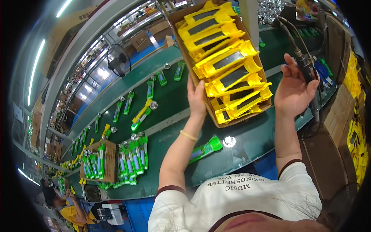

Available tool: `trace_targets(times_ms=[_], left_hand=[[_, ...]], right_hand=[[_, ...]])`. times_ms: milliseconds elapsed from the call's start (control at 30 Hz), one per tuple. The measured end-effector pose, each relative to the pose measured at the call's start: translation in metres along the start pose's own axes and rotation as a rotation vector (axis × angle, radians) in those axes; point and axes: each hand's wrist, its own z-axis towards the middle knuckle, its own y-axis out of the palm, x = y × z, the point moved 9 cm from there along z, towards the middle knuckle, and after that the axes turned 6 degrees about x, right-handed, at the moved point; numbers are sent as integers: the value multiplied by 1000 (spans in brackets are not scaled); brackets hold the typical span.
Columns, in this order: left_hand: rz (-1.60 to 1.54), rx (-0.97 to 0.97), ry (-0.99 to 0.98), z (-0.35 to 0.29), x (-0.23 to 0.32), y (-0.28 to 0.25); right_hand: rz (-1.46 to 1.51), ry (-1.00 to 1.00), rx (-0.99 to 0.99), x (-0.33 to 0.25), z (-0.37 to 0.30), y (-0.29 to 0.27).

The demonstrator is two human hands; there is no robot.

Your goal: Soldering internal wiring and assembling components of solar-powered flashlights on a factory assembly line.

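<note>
A cardboard box, filled with yellow plastic housings that have dark rectangular panels, is tilted above the green work surface. My left hand grips its left side, thumb up at the edge and fingers against the wall. To the right of the box, my right hand is raised with its fingers apart and nothing in them. Close beside that hand hangs a dark handheld power tool with a cable. Below the box, partly behind my left forearm, lies a green flashlight body, near a shiny round reflector.
A conveyor carries several green flashlight parts past the far left. A carton of green flashlight bodies stands left, with more bodies piled beside it. More yellow housings fill boxes at the right. A co-worker sits lower left.
</note>
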Motion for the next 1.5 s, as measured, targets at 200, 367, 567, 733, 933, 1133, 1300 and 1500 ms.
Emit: trace_targets(times_ms=[200,367,567,733,933,1133,1300,1500], left_hand=[[344,111,175,6,-41,-42],[379,148,117,18,-43,-37],[355,60,263,31,-32,-37],[401,29,320,38,-30,-35],[619,-69,592,31,-18,-40],[666,-55,691,55,-3,-37],[939,-223,973,55,-2,-16],[803,-80,992,72,14,-13]], right_hand=[[33,-256,-67,58,-5,11],[-127,-288,20,85,1,-15],[-279,-413,40,73,14,-23],[-118,-384,78,66,22,-38],[-52,-408,59,48,22,-35],[-177,-438,163,26,22,-41],[-98,-461,118,20,24,-39],[-72,-433,164,18,28,-48]])
